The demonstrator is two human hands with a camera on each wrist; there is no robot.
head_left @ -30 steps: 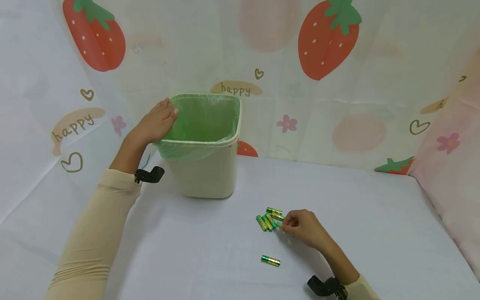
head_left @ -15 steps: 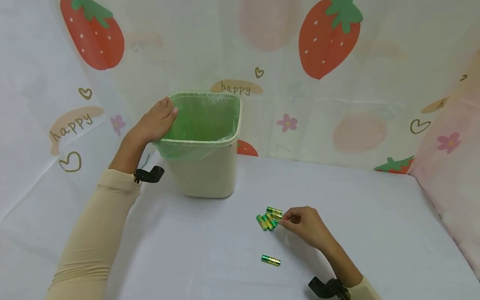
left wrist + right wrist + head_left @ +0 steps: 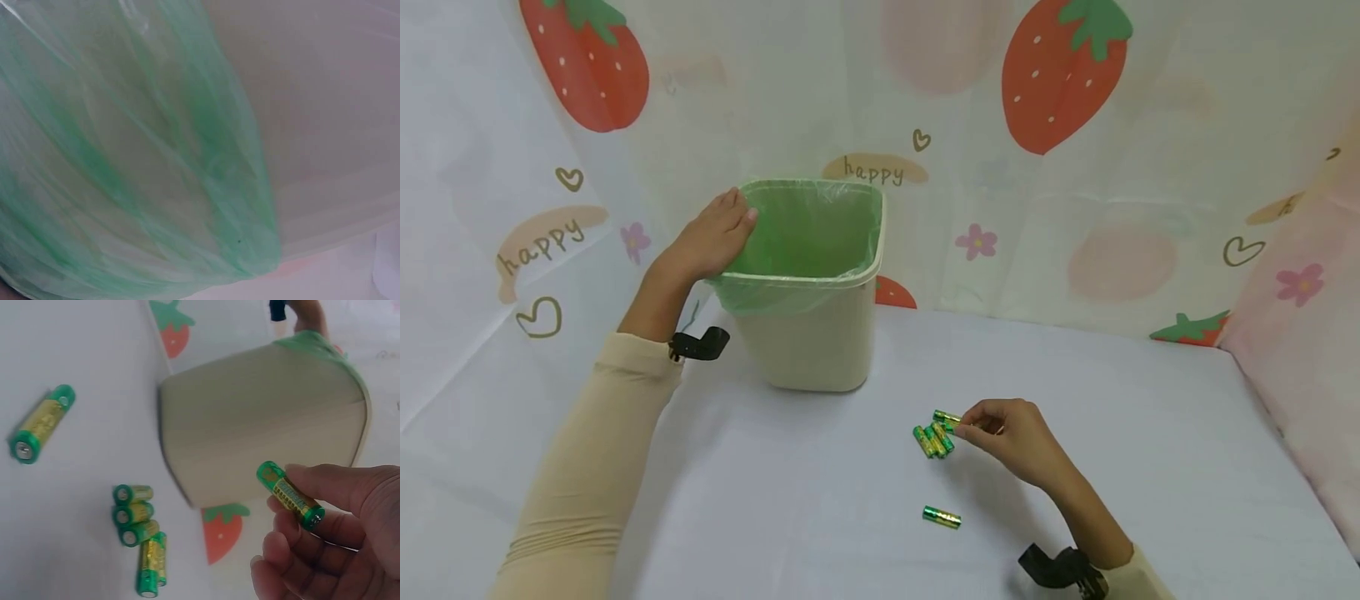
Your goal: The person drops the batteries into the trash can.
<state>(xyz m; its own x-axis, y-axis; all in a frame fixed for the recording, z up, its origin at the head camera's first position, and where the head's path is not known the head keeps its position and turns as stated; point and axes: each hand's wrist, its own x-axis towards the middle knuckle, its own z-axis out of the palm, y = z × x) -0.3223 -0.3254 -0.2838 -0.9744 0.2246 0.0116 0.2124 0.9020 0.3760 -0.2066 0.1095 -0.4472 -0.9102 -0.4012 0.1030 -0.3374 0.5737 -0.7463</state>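
Note:
A beige bin (image 3: 808, 346) lined with a green plastic bag (image 3: 808, 229) stands at the back left of the white table. My left hand (image 3: 711, 237) holds its left rim corner, thumb over the edge. The left wrist view shows only the bag (image 3: 144, 187) draped over the bin wall (image 3: 325, 125). My right hand (image 3: 964, 427) pinches one green-and-gold battery (image 3: 290, 495) between thumb and fingers, just above a cluster of several like batteries (image 3: 932, 440), also in the right wrist view (image 3: 137, 531).
One more battery (image 3: 942, 517) lies alone nearer to me, also seen as a lone battery (image 3: 41, 423) from the right wrist. A strawberry-print cloth (image 3: 1075, 167) walls in the back and both sides. The table (image 3: 1150, 467) is covered in white.
My right hand has lifted a little up and back from the cluster with one battery pinched in it. The left hand and the bin have stayed put.

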